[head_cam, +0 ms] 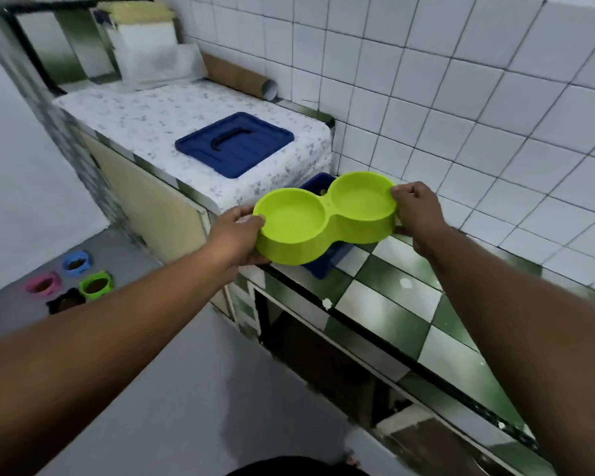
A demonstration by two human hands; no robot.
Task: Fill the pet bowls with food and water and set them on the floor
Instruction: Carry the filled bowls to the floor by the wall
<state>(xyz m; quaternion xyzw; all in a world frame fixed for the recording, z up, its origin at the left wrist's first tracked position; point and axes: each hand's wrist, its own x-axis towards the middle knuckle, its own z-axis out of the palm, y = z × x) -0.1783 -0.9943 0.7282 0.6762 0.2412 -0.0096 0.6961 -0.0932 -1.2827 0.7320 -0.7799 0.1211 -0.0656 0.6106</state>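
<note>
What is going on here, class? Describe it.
A person grips an empty green double bowl by its two ends, left hand on one, right hand on the other, just above an open blue container on the tiled counter. Its lid lies on the higher ledge. Four small bowls sit on the floor.

A modest home kitchen was the setting: white square wall tiles [426,63] rose behind a built-in counter [385,304] faced in green-and-white checked tile, with an open cupboard bay [323,365] beneath. A blue bin lid [234,144] lay on a speckled raised section [134,115], and four small pet bowls [96,286] holding brown food stood grouped on the grey floor [186,389].
</note>
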